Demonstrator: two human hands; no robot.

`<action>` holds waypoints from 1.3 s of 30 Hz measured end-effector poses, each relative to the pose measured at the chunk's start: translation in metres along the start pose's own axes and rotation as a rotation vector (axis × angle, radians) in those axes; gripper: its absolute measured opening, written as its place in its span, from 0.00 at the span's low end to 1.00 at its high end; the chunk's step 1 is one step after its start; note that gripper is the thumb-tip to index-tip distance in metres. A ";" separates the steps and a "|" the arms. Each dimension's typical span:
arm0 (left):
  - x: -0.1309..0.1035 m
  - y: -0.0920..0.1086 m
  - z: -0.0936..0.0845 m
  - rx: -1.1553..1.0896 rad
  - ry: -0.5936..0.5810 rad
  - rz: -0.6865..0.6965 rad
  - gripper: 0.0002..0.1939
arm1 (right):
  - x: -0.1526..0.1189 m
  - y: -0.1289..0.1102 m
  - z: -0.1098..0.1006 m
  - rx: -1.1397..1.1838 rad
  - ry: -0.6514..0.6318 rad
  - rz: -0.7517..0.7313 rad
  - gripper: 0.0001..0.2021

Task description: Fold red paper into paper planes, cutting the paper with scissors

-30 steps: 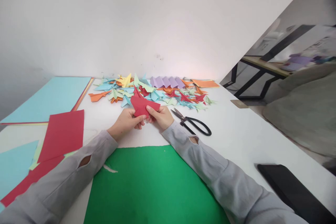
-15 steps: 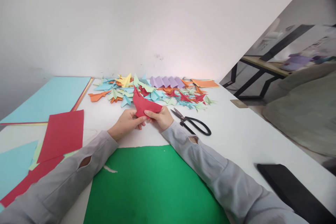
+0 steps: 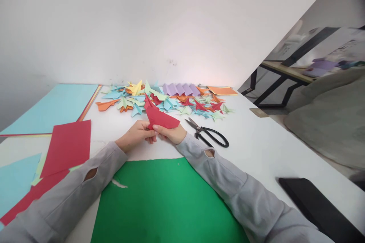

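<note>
Between my hands is a partly folded sheet of red paper (image 3: 162, 117), held a little above the white table, with one pointed end up and to the left. My left hand (image 3: 139, 133) is closed on its lower left edge. The thumb of my right hand (image 3: 172, 132) presses on the lower edge, with the fingers behind it out of sight. Close by on the right lie black-handled scissors (image 3: 212, 133), blades partly apart. Behind the red paper spreads a pile of small folded paper planes (image 3: 168, 103) in several colours.
A green mat (image 3: 171, 201) lies in front of me. Red sheets (image 3: 70, 146) and blue paper (image 3: 17, 176) are at the left, with a large blue stack (image 3: 54, 106) behind. A purple pleated paper (image 3: 181, 89) and orange sheets (image 3: 221, 90) lie by the wall. A black flat object (image 3: 319, 207) rests at right.
My right thumb has slid left along the red paper's lower edge, toward my left hand. The paper has tilted slightly, its right end lower and farther right.
</note>
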State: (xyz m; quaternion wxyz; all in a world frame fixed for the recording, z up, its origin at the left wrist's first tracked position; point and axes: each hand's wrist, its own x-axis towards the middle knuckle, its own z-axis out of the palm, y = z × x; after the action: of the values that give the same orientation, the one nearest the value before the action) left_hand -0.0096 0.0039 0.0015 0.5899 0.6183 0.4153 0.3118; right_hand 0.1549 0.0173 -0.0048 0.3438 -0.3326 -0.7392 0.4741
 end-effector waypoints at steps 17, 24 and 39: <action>-0.003 0.004 0.002 0.035 0.011 0.006 0.17 | -0.001 0.005 0.004 0.127 0.099 -0.001 0.30; -0.003 0.004 0.004 0.081 0.055 0.033 0.18 | -0.002 0.002 0.006 0.125 0.216 0.124 0.30; -0.001 0.002 0.002 -0.028 0.059 0.078 0.20 | -0.003 -0.003 0.005 0.082 0.052 0.079 0.31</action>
State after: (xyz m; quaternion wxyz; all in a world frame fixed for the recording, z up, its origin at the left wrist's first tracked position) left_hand -0.0085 0.0020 0.0029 0.5735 0.6163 0.4035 0.3584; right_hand 0.1519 0.0118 -0.0035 0.3570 -0.3593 -0.6964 0.5084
